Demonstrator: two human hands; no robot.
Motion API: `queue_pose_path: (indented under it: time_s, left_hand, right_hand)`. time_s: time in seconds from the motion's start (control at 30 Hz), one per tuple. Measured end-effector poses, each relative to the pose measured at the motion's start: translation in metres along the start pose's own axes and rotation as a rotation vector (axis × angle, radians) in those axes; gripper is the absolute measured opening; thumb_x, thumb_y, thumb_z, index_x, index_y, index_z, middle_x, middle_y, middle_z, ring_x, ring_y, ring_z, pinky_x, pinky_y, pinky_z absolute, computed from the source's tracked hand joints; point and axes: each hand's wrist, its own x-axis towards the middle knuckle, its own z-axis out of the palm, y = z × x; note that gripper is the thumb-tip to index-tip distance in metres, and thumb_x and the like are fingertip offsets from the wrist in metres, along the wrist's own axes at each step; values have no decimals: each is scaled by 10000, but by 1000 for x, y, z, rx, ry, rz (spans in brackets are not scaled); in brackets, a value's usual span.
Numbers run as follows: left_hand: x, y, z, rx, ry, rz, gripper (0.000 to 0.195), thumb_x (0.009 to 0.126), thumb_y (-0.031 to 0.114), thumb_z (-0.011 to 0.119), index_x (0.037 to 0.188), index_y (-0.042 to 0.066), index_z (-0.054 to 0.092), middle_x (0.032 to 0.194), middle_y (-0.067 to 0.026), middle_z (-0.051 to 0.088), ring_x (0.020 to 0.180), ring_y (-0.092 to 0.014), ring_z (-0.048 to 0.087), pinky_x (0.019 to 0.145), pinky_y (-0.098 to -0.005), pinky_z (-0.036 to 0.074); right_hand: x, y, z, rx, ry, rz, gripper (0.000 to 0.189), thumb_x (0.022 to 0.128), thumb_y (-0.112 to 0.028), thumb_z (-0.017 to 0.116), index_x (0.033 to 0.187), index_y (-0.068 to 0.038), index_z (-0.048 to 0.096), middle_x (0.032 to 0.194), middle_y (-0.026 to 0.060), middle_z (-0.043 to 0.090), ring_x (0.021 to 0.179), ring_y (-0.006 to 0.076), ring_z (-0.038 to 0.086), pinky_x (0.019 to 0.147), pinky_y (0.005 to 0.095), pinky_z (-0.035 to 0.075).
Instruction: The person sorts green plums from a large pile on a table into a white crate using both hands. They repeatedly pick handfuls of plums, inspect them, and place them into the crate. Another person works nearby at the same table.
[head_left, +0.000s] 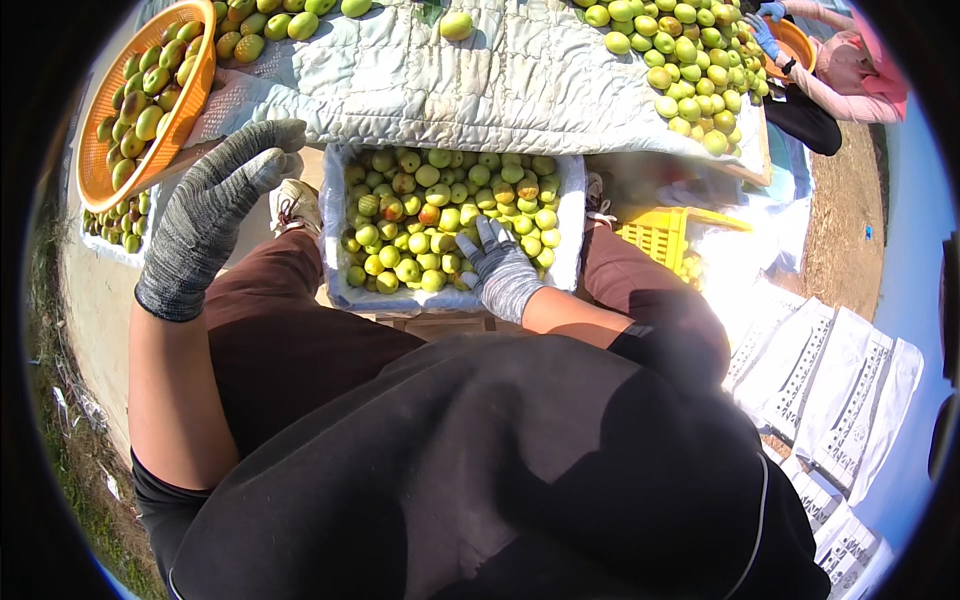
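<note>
Between my legs stands a crate lined with whitish plastic (331, 225), filled with round green jujube-like fruits (427, 241), a few blushed red-brown. My right hand (501, 271), in a grey knit glove, rests on the fruits at the crate's near right, fingers spread and nothing seen gripped. My left hand (217, 210), gloved in darker grey, is raised left of the crate near the quilted cloth's edge. Its fingers point right with the thumb side close to them; the palm is hidden, and no fruit shows in it.
A pale quilted cloth (420, 97) covers the table ahead, with a fruit heap (697, 67) at right. An orange basket (90, 150) of fruit tilts at the left. At right are a yellow crate (651, 225), white-covered stacks (817, 382) and a person in pink (847, 67).
</note>
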Motion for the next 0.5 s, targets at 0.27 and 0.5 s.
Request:
queue_pose_path:
  time_s: [0.27,0.5]
  left_hand:
    - [-9,-16,-22,55,16,-22,427,1053,267,612,1379,-9,616,1316,-108,676,1223,-193,635,1080,-352,488]
    - [-10,-26,-30,82,5,20,420,1056,284,607,1376,12,625,1317,-94,677,1220,-182,627,1072,-342,486]
  right_hand:
    - [-30,116,15,1209,773,988,501,1000,-270,609,1429,-18,549,1455,247,525,1349,377,480,1142,448,385]
    - [-17,138,21,2058,730,1073,447,1016,-317,601,1363,-36,598,1346,194,594,1202,324,547,1035,432,440]
